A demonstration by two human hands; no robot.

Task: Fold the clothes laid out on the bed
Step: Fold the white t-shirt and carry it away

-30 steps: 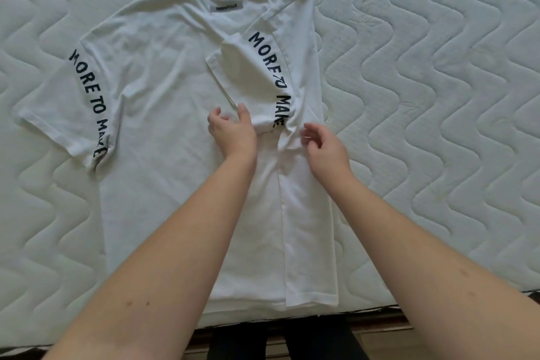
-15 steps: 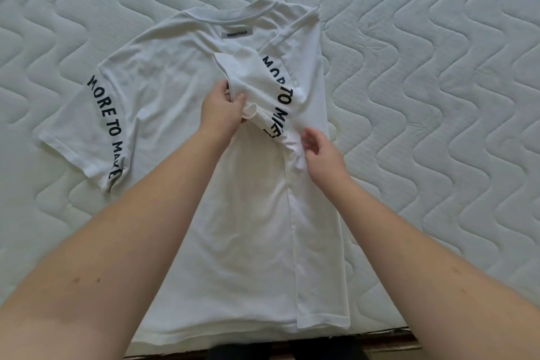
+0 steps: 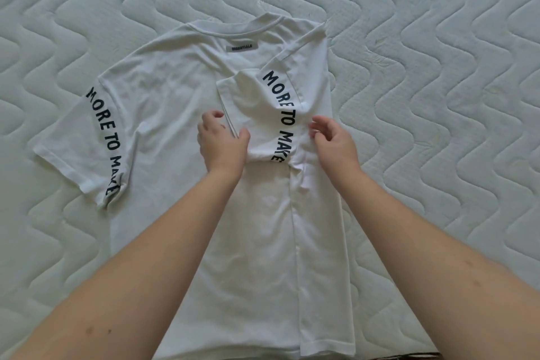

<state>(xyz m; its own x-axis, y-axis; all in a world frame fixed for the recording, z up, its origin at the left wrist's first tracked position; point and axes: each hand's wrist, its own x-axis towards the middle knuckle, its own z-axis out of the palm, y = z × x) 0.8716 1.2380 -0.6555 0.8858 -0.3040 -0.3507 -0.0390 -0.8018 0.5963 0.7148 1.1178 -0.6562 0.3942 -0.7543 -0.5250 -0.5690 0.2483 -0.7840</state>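
A white T-shirt [image 3: 181, 114] lies face down on the bed, collar away from me, with black "MORE TO MAKE" lettering on each sleeve. Its right side is folded in over the back, and the right sleeve [image 3: 263, 114] lies folded across the middle. My left hand [image 3: 223, 143] pinches that sleeve's hem, thumb on top and fingers at its edge. At the fold by the armpit, my right hand [image 3: 334, 142] has its fingers loosely bent, the tips touching the cloth. The left sleeve [image 3: 87, 140] lies spread flat.
The shirt rests on a white quilted mattress [image 3: 438, 96] with a wavy stitch pattern. The mattress's near edge [image 3: 409, 355] runs along the bottom of the view, with dark floor below it.
My left hand has lowered the lifted right sleeve back onto the shirt's back. My right hand has loosened its pinch on the fold, and its fingers have opened.
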